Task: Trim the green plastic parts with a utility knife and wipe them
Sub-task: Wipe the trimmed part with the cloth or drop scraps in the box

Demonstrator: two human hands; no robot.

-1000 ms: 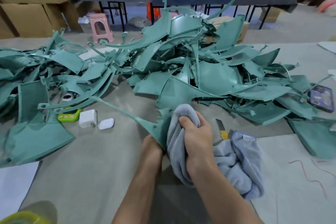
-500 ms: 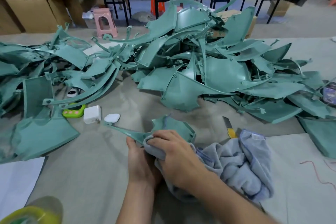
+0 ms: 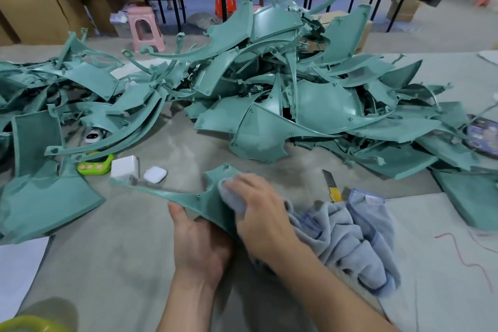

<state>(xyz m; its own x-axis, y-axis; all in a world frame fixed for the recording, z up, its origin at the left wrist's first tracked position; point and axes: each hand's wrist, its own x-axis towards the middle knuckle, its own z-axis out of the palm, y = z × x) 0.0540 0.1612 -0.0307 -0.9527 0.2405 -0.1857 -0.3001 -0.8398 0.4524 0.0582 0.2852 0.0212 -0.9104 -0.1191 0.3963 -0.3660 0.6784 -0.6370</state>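
Left hand [image 3: 199,245]: is gripping the curved green plastic part [image 3: 194,199] from beneath at its near edge, the thumb lying over the rim. The fingers are hidden under the part.
Right hand [image 3: 258,210]: is clenching a wad of the grey-blue terry cloth [image 3: 350,237] and pressing it onto the part's broad end, just beyond and to the right of the left hand.
Part's place: is being held low over the table, bridging both hands, with its broad end touching the cloth under the right hand.
Long axis: is running from under the right hand away to the left, tapering into a thin arm. The tip is ending just beside the white cube charger [image 3: 124,167], well left of the left thumb.
Coming move, as a judgement: the wipe is probably needing to travel leftward along that axis, off the broad end and past the left thumb onto the arm.
Nearer hand: the left hand is sitting closer to the arm but is serving as the support, while the right hand is carrying the cloth.
Yellow-bodied utility knife [image 3: 334,191]: is lying to the right of the right hand with its blade pointing away and its handle slipping under the cloth. Neither hand is touching it.
Heap of green plastic parts [image 3: 269,94]: is lying beyond both hands.
Risk: the thin arm is hanging unsupported and may be flexing under pressure.
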